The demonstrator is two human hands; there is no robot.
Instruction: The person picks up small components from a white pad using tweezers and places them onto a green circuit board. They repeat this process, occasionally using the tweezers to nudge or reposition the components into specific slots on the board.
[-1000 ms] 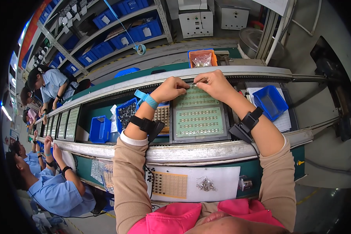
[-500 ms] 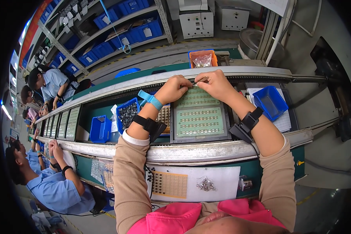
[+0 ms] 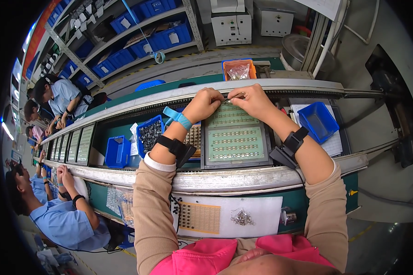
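Observation:
Two green circuit board panels lie in a dark frame [image 3: 206, 160], the near panel [image 3: 236, 156] in full view and the far panel [image 3: 214, 123] partly under my hands. Rows of small metal parts run across both. My left hand [image 3: 203, 104] is closed in a pinch over the far panel's left far corner. Close beside it, my right hand [image 3: 253, 101] pinches too, with a small thin metallic glint at its fingertips. What either hand holds is too small to name. A blue band [image 3: 178, 118] circles my left wrist.
The frame sits between metal conveyor rails [image 3: 220, 179]. Left of it stand a blue bin of small dark parts [image 3: 150, 133] and another blue bin [image 3: 118, 151]; a blue bin [image 3: 318, 120] stands right. On a white mat [image 3: 266, 211] lie loose metal pins [image 3: 241, 217]. Co-workers [image 3: 69, 220] sit left.
My right hand has shifted very slightly at the far panel's edge, its fingers still pinched. My left hand stays nearly in place. Co-workers at the left have moved a little.

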